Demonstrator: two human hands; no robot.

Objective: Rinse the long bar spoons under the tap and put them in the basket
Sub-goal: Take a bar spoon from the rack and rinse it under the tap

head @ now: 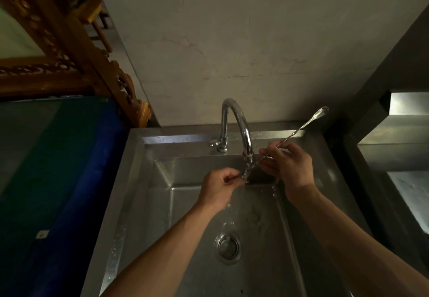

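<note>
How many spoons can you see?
1. The spoon slants under the tap, held by the right hand, the left hand at its lower end. Others may be out of view.

I can't make out the lower tip of the bar spoon (299,130): it is lost behind the tap (239,120) spout and my left hand (220,186). Its middle runs hidden inside my right hand (291,169). The sink (134,180) is cut off by the bottom edge, and I see no basket anywhere.
</note>
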